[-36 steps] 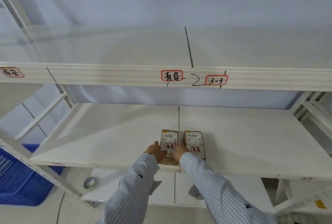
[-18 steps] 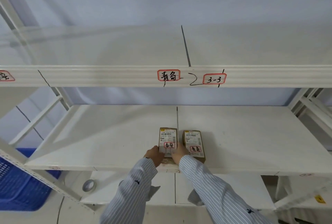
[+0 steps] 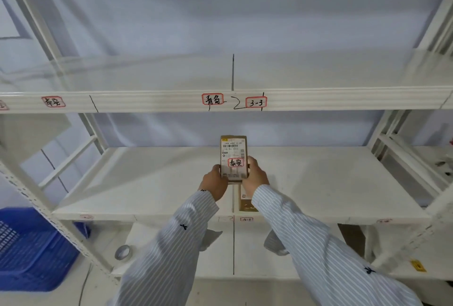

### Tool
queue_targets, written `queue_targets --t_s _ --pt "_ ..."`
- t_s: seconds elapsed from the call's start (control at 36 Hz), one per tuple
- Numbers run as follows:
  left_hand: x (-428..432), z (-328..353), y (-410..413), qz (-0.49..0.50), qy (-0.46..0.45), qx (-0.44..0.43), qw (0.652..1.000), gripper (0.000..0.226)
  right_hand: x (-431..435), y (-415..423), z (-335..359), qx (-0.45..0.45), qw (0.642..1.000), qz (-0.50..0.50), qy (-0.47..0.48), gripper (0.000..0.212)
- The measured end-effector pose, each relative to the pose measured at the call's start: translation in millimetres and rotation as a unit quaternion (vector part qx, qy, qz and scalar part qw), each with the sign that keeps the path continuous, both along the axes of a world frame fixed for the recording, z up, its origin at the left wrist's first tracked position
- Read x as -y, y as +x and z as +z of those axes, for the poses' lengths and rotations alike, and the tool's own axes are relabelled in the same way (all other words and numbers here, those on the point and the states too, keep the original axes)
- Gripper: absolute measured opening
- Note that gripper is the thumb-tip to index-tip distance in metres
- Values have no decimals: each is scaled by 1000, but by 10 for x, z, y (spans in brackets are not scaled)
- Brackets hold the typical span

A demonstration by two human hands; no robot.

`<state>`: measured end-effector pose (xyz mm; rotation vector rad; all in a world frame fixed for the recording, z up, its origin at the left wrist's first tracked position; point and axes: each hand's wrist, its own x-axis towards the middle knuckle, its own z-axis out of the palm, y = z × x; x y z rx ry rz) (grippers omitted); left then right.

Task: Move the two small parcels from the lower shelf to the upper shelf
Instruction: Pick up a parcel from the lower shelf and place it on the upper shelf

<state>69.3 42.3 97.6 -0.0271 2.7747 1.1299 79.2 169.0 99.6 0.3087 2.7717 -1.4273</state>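
Both hands point(image 3: 234, 179) clamp 1 parcel point(image 3: 233, 156), raised off lower shelf point(image 3: 147, 183).

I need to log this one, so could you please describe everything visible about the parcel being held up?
The held parcel is a small brown cardboard box, upright, its labelled face toward the camera. A white shipping label with a barcode covers most of it, with a red-bordered handwritten sticker lower down. The left hand and right hand grip its lower sides, raised off the lower shelf.
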Motion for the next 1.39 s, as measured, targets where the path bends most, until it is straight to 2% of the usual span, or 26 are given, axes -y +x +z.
queue_targets --t_s 0.14,0.56,0.72,1.06,1.25,1.39 --pt "-202 293 329 -3 29 -45 999 42 -185 374 302 -37 999 -9 -2 66" --pt "-408 811 1271 -29 106 -158 981 45 -501 1361 811 -171 985 -4 -31 70" --pt "-386 933 1466 -32 105 -195 975 47 -517 1552 964 -197 980 5 -32 72" --pt "-123 1358 1523 8 71 -254 964 47 -279 1517 1394 -253 965 46 -40 73" --pt "345 1969 1326 39 80 -290 953 47 160 1241 1905 -312 943 93 -67 68" --pt "838 2463 1143 86 34 -329 940 46 696 927 2289 -354 924 122 -77 65"
